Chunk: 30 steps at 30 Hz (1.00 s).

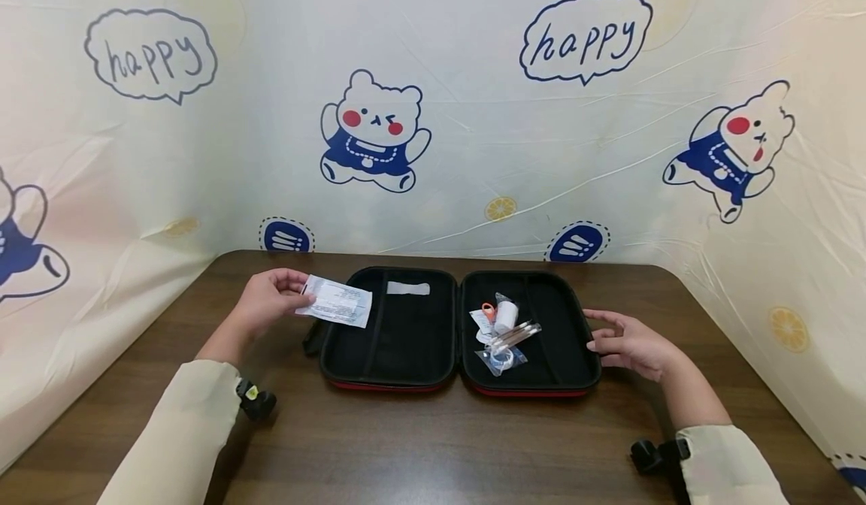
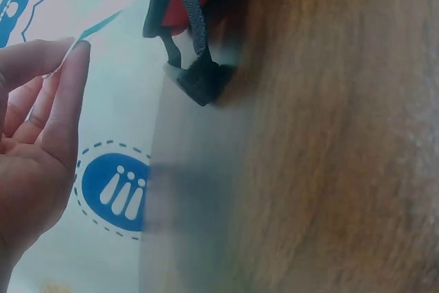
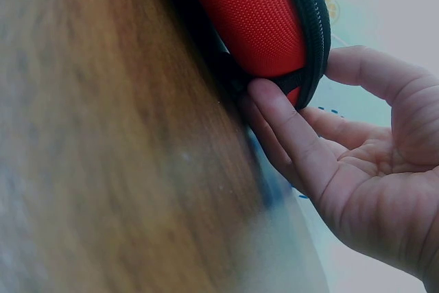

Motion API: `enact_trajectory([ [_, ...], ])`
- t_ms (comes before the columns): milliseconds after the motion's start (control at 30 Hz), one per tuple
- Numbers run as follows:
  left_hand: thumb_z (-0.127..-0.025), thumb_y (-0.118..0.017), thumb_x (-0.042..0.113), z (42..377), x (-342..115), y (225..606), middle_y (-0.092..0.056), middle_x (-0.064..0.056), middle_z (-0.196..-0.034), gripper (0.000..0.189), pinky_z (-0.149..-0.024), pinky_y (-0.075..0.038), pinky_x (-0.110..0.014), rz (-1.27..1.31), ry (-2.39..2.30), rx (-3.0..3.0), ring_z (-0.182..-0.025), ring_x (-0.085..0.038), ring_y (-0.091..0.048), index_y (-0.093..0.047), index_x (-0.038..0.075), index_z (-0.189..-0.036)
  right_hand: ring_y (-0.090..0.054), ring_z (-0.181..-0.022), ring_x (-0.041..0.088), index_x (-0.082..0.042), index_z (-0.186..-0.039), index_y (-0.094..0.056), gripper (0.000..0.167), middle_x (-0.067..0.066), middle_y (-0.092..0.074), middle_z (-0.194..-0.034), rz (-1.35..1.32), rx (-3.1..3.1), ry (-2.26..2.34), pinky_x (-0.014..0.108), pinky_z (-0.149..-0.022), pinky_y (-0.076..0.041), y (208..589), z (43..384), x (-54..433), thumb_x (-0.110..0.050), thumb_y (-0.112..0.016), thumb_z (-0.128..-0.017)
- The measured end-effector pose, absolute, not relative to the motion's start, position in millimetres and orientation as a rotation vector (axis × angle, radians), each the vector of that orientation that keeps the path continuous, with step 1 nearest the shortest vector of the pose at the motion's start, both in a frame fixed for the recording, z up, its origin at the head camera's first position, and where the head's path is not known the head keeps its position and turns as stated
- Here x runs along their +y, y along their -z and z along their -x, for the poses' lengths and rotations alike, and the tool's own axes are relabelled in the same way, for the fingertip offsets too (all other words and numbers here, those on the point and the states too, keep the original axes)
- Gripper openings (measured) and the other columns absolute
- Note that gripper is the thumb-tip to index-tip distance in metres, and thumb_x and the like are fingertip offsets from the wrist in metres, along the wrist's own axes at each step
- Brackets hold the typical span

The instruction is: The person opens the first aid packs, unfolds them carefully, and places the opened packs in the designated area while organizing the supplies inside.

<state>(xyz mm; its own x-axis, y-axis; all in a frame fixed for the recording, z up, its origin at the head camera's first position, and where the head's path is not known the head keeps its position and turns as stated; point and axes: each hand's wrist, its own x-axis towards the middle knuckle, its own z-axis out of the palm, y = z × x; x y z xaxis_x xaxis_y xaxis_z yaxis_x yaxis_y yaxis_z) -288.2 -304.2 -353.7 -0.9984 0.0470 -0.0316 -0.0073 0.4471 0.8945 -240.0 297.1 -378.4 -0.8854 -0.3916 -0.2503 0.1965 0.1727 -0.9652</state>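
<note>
My left hand (image 1: 267, 300) pinches a white printed packet (image 1: 338, 302) between thumb and fingers, over the left edge of an open zip case (image 1: 416, 347). The case is black inside and red outside. My right hand (image 1: 636, 345) holds its right edge, thumb at the zipper rim and fingers low on the red shell (image 3: 254, 25). In the right half lie a wrapped white roll (image 1: 506, 316), orange-handled scissors (image 1: 489, 310), cotton swabs (image 1: 517, 335) in a clear wrapper and a clear bag (image 1: 502, 360) with a white ring-shaped item.
The case lies flat on a brown wooden table (image 1: 419, 445). A black strap with a buckle (image 2: 199, 84) hangs off its left side. A white label (image 1: 408, 288) is inside the left half. Behind the table stands a printed cloth backdrop (image 1: 473, 152).
</note>
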Motion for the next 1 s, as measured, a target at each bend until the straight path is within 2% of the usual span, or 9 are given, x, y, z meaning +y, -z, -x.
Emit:
enact_trajectory([
  [400, -0.086, -0.075, 0.010, 294, -293, 352, -0.062, -0.019, -0.108, 0.041, -0.076, -0.057, -0.028, -0.053, -1.488, 2.716, -0.088, -0.027, -0.061, -0.058, -0.003, -0.121, -0.063, -0.097, 0.022, 0.006, -0.152, -0.009, 0.079, 0.019, -0.059, -0.116, 0.189, 1.998, 1.775, 0.041, -0.086, -0.055, 378, 239, 298, -0.003, -0.062, -0.093],
  [600, -0.087, -0.074, 0.010, 296, -294, 349, -0.061, -0.018, -0.110, 0.045, -0.083, -0.056, -0.034, 0.042, -1.615, 2.609, -0.091, -0.025, -0.060, -0.055, -0.003, -0.126, -0.063, -0.098, 0.022, 0.006, -0.152, -0.009, 0.079, 0.020, -0.059, -0.118, 0.187, 1.996, 1.769, 0.040, -0.086, -0.055, 378, 240, 298, -0.003, -0.062, -0.093],
  [1000, -0.088, -0.071, 0.004, 306, -290, 359, -0.059, -0.017, -0.110, 0.046, -0.084, -0.056, -0.034, 0.122, -1.637, 2.508, -0.090, -0.023, -0.060, -0.052, -0.005, -0.129, -0.063, -0.098, 0.022, 0.006, -0.151, -0.010, 0.079, 0.019, -0.059, -0.118, 0.176, 2.000, 1.760, 0.040, -0.087, -0.054, 380, 241, 300, -0.005, -0.063, -0.094],
])
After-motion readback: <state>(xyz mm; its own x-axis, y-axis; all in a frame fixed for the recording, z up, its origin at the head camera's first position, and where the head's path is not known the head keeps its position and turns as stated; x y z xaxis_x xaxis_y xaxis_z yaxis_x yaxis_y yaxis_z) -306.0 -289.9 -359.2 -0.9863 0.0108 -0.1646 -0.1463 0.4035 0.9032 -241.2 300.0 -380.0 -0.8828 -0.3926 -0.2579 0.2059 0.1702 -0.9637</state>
